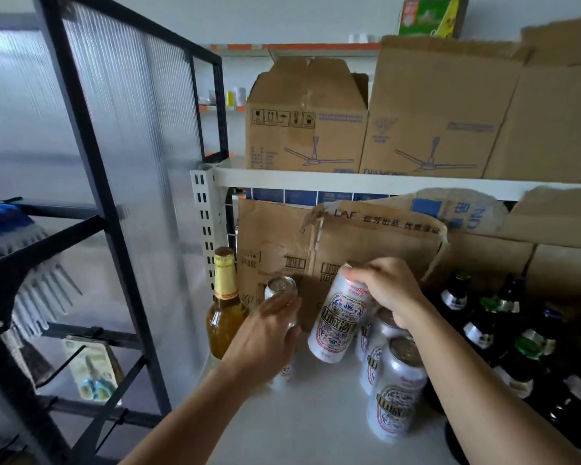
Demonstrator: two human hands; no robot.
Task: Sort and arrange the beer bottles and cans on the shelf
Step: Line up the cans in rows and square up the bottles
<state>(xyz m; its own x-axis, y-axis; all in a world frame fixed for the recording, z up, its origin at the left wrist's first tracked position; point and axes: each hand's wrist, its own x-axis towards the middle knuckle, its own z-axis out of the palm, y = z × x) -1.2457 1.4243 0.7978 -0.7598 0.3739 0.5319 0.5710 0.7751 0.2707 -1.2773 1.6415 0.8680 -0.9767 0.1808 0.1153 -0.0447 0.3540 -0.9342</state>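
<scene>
Gripping two cans here: my left hand (265,333) wraps an upright can (280,286) just beside the amber bottle (225,307) at the shelf's (316,414) left edge. My right hand (388,290) clutches the tilted can (337,323) by its top, base pointing left, so I'd guess it goes beside the upright one. Standing cans (396,387) and dark bottles (483,330) sit further right.

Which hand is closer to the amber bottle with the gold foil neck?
Left. The left hand holds an upright can right beside the amber bottle. The right hand is farther to the right, gripping a tilted can by its top.
</scene>
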